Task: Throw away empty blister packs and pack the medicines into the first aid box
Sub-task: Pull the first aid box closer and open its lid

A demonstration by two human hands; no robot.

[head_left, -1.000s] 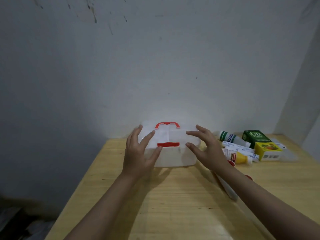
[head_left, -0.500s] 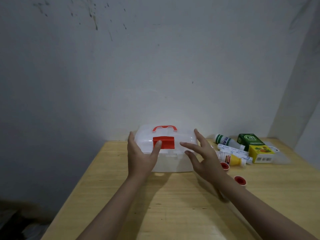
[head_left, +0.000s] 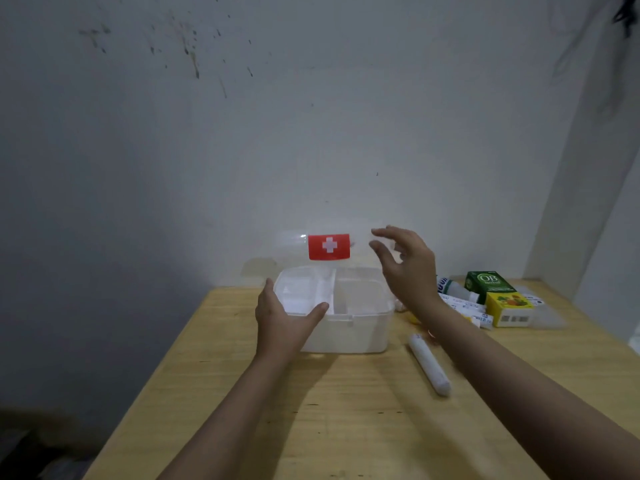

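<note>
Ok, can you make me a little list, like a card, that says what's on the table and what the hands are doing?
box: white first aid box on the wooden table, lid raised, red cross label showing
inside: top tray with compartments, looks empty
left hand: steadying the box's front left corner
right hand: open, beside the raised lid's right edge
medicines: green carton, yellow carton, bottles and tubes, all right of the box
white tube: lying alone on the table, nearer the person
packed so far: nothing visible
</note>
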